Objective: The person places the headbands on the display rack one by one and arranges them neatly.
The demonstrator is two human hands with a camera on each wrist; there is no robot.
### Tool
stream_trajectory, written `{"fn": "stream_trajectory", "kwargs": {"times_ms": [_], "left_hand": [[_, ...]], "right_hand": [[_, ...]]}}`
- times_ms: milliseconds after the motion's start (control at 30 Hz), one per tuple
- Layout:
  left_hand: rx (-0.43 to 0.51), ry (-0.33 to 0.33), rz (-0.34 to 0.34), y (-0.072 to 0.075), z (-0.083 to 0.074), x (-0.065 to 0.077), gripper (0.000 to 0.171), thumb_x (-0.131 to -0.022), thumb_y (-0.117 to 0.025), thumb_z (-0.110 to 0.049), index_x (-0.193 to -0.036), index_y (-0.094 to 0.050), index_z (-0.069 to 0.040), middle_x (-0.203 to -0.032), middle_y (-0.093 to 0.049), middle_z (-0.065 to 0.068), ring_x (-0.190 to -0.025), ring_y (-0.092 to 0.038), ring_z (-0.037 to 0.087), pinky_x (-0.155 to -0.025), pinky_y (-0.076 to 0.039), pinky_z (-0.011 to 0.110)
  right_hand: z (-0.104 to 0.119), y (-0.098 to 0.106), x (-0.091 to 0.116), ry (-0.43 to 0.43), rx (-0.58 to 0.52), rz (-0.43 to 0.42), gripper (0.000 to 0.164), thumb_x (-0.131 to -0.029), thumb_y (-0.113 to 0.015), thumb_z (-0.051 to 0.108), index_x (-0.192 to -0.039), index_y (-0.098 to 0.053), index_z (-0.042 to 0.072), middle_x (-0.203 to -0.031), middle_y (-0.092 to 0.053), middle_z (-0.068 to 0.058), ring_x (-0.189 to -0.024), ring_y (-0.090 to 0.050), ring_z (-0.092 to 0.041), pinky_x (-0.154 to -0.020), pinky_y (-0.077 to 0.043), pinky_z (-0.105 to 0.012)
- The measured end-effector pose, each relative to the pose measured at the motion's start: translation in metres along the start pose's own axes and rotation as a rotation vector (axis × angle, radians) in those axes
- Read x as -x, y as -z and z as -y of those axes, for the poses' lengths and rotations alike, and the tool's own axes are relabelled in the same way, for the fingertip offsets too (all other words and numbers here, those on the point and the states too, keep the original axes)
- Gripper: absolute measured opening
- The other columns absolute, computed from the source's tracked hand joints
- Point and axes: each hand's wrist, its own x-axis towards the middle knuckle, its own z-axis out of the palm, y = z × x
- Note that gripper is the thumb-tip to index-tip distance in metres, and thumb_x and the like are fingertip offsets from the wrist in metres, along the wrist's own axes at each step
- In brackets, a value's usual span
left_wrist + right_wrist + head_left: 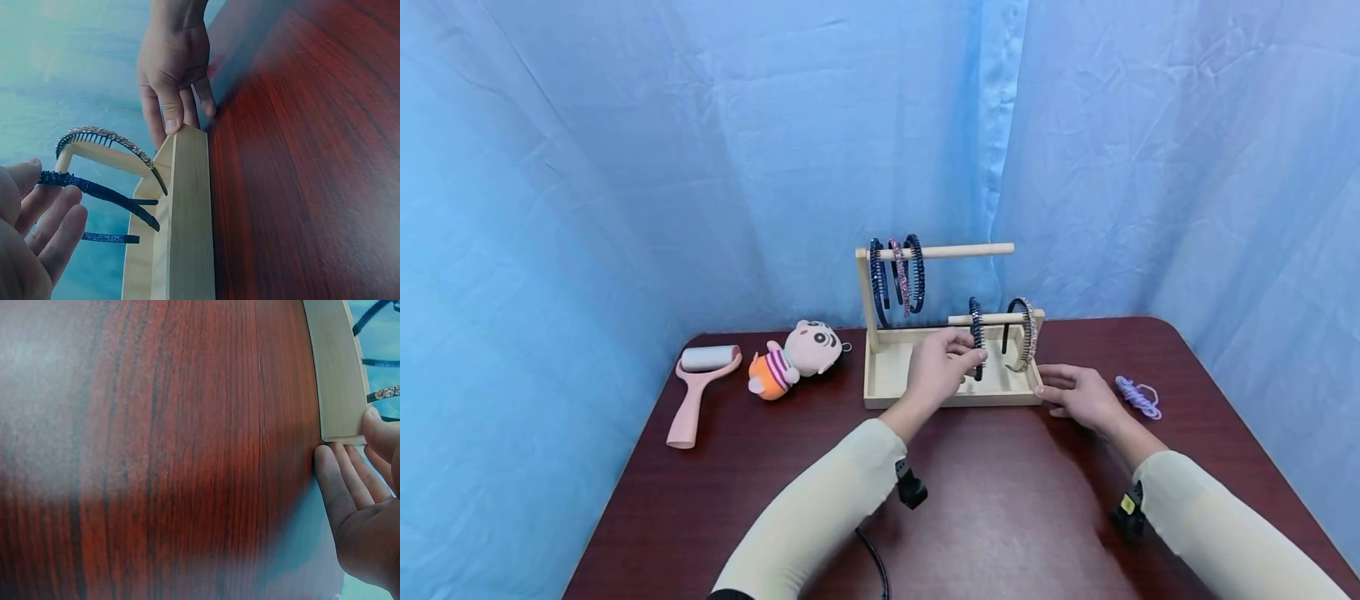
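A light wooden headband stand [1000,398] has a tray base and two bars. My left hand [938,367] pinches a dark blue headband [977,327] that loops over the lower bar. In the left wrist view, this headband [100,190] lies between the thumb and the fingers. My right hand [1082,398] touches the tray's right end. Its thumb rests on the corner and its fingers extend along the outer side, as the right wrist view shows. A jewelled headband [1032,333] hangs at the lower bar's right end. Two dark blue headbands and a pink one [901,279] hang on the upper bar.
A pink lint roller [692,400] and a plush doll [797,358] lie on the table to the left. A bundle of purple cord [1138,398] lies right of my right hand. Blue curtains [775,167] stand behind the dark red table [1000,500].
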Motion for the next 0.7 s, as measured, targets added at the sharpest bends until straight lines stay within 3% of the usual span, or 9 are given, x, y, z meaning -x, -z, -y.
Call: {"fn": "stream_trajectory", "kwargs": {"times_ms": [233, 500, 700], "left_hand": [[-0.093, 0.000, -0.002, -0.021, -0.008, -0.010, 0.015, -0.091, -0.081, -0.024, -0.099, -0.073, -0.014, -0.087, -0.078, -0.003, -0.070, -0.075, 0.019, -0.060, -0.053, 0.022], [-0.156, 0.041, 0.007, -0.037, -0.015, -0.016, 0.013, -0.092, -0.080, -0.027, -0.094, -0.071, -0.018, -0.082, -0.076, -0.008, -0.062, -0.069, 0.008, -0.059, -0.047, 0.023], [-0.191, 0.026, 0.005, -0.045, -0.012, -0.020, 0.011, -0.093, -0.079, -0.027, -0.093, -0.071, -0.019, -0.084, -0.076, -0.007, -0.059, -0.063, 0.001, -0.059, -0.047, 0.023]], "right_hand": [[0.000, 0.000, -0.001, -0.003, -0.006, -0.005, 0.058, -0.102, -0.066, 0.018, -0.152, -0.046, 0.000, -0.146, -0.052, -0.032, -0.101, -0.071, -0.019, -0.083, -0.062, -0.040], [-0.002, 0.001, -0.002, 0.000, 0.001, -0.001, 0.057, -0.102, -0.066, 0.018, -0.152, -0.046, 0.000, -0.145, -0.053, -0.032, -0.099, -0.071, -0.017, -0.081, -0.062, -0.039], [-0.001, 0.001, -0.001, 0.012, 0.004, 0.001, 0.057, -0.102, -0.066, 0.017, -0.152, -0.046, -0.001, -0.145, -0.053, -0.032, -0.099, -0.071, -0.016, -0.081, -0.062, -0.040]]}}
